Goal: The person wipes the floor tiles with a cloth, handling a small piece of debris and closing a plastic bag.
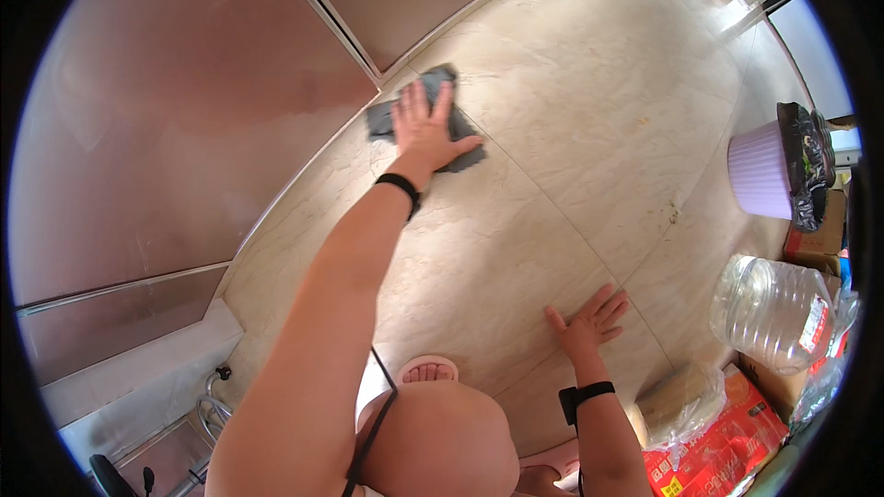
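Observation:
My left hand [423, 125] lies flat with its fingers spread on a grey cloth [464, 130], pressing it on the tiled floor [525, 235] beside the base of the cabinet panels. Parts of the cloth stick out beyond the fingertips, to the left and under the thumb. My right hand [588, 321] rests on the floor near a tile joint, fingers apart, holding nothing. Each wrist wears a black band.
Metallic cabinet panels [173, 117] stand along the left. On the right are a lilac waste bin [760, 169] with a black liner, a large clear plastic jar [773, 310] and a red package [725, 442]. Small crumbs [671, 212] lie on the floor.

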A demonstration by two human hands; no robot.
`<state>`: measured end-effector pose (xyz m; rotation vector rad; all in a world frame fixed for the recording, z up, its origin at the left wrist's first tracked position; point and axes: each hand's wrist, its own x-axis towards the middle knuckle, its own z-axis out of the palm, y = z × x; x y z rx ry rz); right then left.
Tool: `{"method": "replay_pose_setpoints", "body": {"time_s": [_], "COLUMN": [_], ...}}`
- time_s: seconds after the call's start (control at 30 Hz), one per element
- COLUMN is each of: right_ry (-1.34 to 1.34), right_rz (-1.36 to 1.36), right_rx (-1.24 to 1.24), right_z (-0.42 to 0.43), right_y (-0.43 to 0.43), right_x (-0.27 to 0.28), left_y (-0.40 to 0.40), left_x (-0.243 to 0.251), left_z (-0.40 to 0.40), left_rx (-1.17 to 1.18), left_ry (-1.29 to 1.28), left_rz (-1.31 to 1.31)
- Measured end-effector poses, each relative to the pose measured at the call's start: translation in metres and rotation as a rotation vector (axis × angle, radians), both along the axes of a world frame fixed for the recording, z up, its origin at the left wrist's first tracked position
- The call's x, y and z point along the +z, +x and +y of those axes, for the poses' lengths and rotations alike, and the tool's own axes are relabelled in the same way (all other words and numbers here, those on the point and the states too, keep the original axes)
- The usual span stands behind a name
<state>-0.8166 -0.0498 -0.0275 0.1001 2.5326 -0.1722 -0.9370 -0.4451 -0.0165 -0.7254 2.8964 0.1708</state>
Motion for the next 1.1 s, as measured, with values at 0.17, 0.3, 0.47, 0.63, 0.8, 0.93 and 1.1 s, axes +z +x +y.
{"method": "replay_pose_setpoints", "body": {"time_s": [0.17, 0.3, 0.47, 0.63, 0.8, 0.93, 1.1], "right_ry": [-0.048, -0.043, -0.04, -0.054, -0.058, -0.069, -0.04], "right_rz": [-0.022, -0.035, -0.089, -0.061, -0.054, -0.068, -0.07], "right_rx": [0.008, 0.008, -0.046, -0.049, -0.05, -0.034, -0.033], "right_z": [0.0, -0.004, -0.004, -0.005, -0.005, -0.004, -0.007], "right_y": [0.002, -0.001, -0.006, -0.006, -0.004, -0.004, -0.004], "right_x": [-0.002, 0.002, 0.013, 0.012, 0.012, 0.009, 0.01], "left_y": [-0.037, -0.033, 0.005, 0.127, 0.303, 0.336, 0.261], "left_x": [-0.019, -0.027, -0.018, 0.01, -0.008, -0.012, -0.011], "left_z": [0.085, 0.11, 0.059, -0.026, -0.066, -0.068, -0.076], "left_rx": [-0.43, -0.561, -0.377, 0.045, 0.492, 0.673, 0.683], "left_ry": [0.134, 0.197, 0.135, -0.031, -0.099, -0.13, -0.108], "left_rz": [0.16, 0.2, 0.209, 0.066, -0.027, -0.049, -0.075]}}
